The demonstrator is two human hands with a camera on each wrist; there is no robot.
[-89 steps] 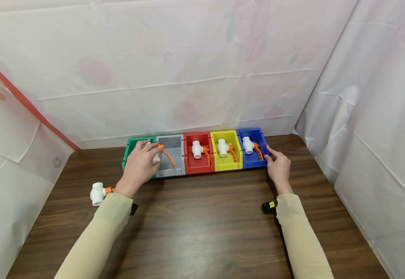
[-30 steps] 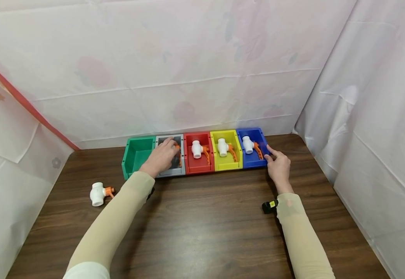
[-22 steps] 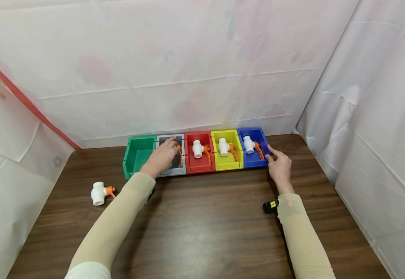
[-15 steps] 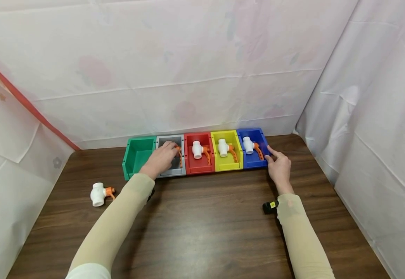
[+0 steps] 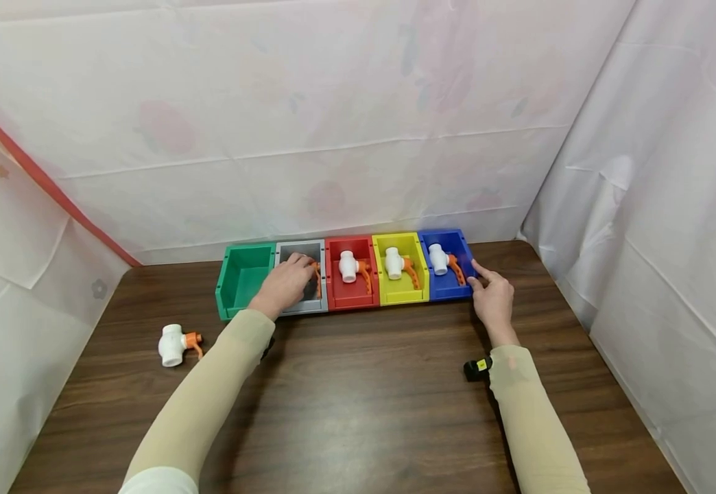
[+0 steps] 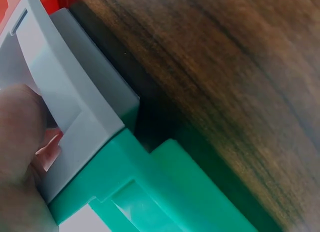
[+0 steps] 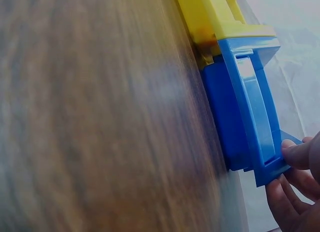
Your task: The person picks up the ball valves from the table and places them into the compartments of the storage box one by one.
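My left hand (image 5: 285, 281) reaches down into the grey bin (image 5: 307, 307), fingers curled over a ball valve whose orange handle (image 5: 318, 273) shows beside them; its white body is hidden under the hand. In the left wrist view the thumb (image 6: 20, 127) is inside the grey bin's wall. With thumb and fingers, my right hand (image 5: 494, 298) pinches the right wall of the blue bin (image 5: 453, 291) at its front corner. White ball valves with orange handles lie in the red bin (image 5: 353, 300), the yellow bin (image 5: 404, 296) and the blue bin.
The green bin (image 5: 243, 281), with nothing in it, forms the left end of the joined row. Another white ball valve (image 5: 173, 345) lies on the wooden table (image 5: 358, 398) at the left, by the left sleeve. A white curtain (image 5: 333, 123) hangs close behind the bins.
Since three seconds ago my left hand has carried the ball valve rightward from above the green bin's edge down into the grey bin. Lately its fingers have shifted slightly. The right hand keeps its place.
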